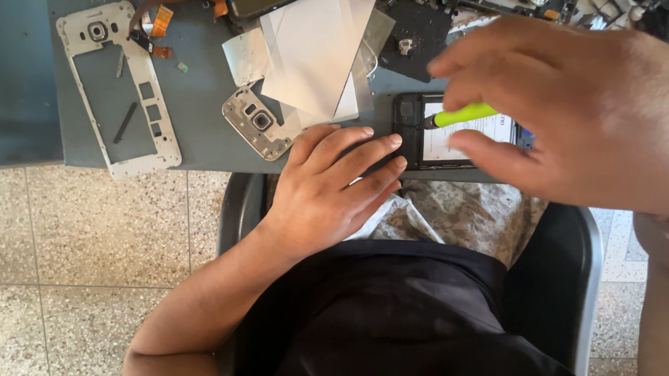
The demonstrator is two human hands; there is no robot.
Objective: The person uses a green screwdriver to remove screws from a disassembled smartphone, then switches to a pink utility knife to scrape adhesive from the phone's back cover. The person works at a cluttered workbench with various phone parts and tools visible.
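left hand (331, 188): flat, palm down at the near table edge, fingers spread and released, holding nothing; fingertips (392, 140) press on the left end of the opened phone (455, 136).
right hand (574, 115): close to the camera, at 2 o'clock from the left hand; thumb and fingers pinched on a lime-green tool (464, 115).
tool: tip points toward 9 o'clock and sits at the phone's top-left corner; looks like contact with the phone, hard to confirm under the hand.
phone: back off, white-labelled battery showing, lying at the table edge, mostly covered by the right hand.
table (196, 124): grey-blue top.
white mid-frame (119, 91): at 10 o'clock from the left hand, well apart.
silver camera bezel piece (259, 122): at 11 o'clock, just beside the left hand.
film sheets (317, 46): stacked at 12 o'clock, overlapping the bezel piece.
chair (568, 278): dark, under the person.
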